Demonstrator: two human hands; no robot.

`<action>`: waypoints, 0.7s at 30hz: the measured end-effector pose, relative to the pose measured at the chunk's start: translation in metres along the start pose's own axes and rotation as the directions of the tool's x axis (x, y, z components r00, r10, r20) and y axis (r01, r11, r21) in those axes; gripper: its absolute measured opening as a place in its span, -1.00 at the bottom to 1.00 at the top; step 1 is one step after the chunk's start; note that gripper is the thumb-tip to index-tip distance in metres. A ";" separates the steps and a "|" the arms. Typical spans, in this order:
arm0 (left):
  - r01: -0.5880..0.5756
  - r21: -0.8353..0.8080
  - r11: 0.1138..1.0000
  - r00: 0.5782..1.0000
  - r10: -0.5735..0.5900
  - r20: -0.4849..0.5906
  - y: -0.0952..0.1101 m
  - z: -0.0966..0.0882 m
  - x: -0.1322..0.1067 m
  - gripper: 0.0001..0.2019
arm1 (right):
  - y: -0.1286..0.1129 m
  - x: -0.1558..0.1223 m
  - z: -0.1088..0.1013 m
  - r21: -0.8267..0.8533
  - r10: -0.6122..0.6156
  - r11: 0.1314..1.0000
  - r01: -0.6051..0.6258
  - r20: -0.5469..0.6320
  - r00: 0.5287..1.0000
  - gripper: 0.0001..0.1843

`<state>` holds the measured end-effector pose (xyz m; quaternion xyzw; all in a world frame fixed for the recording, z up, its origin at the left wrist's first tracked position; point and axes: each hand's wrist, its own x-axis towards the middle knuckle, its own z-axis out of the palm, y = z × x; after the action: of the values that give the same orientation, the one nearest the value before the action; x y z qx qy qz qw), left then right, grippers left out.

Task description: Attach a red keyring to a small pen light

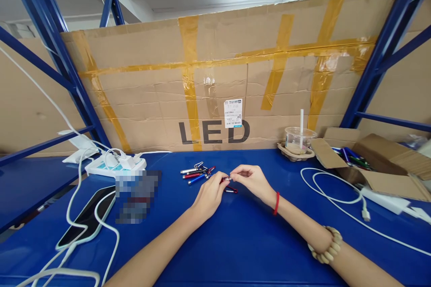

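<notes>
My left hand (209, 195) and my right hand (253, 180) meet over the blue table (235, 242). Both pinch a small red pen-like stick (226, 180) between their fingertips. A second red stick (231, 190) lies on the table just under them. Behind the hands, a small heap of several pen-like sticks (197, 173) in silver, red, blue and black rests on the table. A red string circles my right wrist and a beaded bracelet sits further up the forearm.
A phone (87, 217) with white cables lies at the left, a white power strip (114, 166) behind it. A plastic cup with a straw (298, 141) and an open cardboard box (370, 161) of pens stand at the right. A taped cardboard wall (215, 94) closes the back.
</notes>
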<state>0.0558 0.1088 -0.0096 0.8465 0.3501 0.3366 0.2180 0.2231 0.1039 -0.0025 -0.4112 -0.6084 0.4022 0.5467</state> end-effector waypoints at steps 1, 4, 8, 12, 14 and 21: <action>-0.004 -0.005 1.000 1.000 0.004 0.001 0.000 0.000 0.000 -0.82 | 0.000 0.000 0.000 0.030 0.021 0.999 -0.022 0.005 1.000 -0.74; -0.021 -0.040 0.999 0.999 0.023 0.035 0.002 0.000 -0.002 -0.83 | 0.001 0.000 -0.002 0.114 0.077 0.990 -0.086 0.087 0.993 -0.56; -0.057 -0.131 0.990 0.996 0.065 0.054 0.006 -0.001 -0.004 -0.83 | 0.000 -0.001 -0.002 0.188 0.144 0.965 -0.185 0.211 0.967 -0.46; -0.111 -0.101 0.989 0.994 0.111 -0.001 0.006 -0.001 -0.004 -0.78 | -0.002 -0.001 0.004 0.216 0.177 0.954 -0.206 0.145 0.973 -0.47; -0.112 -0.082 0.990 0.993 0.109 -0.040 0.005 0.002 -0.003 -0.77 | -0.003 -0.001 0.006 0.186 0.151 0.969 -0.164 0.084 0.985 -0.52; -0.050 -0.169 0.984 0.996 0.035 -0.088 0.006 0.012 -0.001 -0.77 | -0.013 0.002 -0.009 -0.115 -0.102 0.986 0.120 0.155 0.983 -0.76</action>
<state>0.0663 0.1021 -0.0144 0.8169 0.3106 0.4054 0.2679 0.2316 0.1014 0.0111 -0.3788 -0.6933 0.3619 0.4948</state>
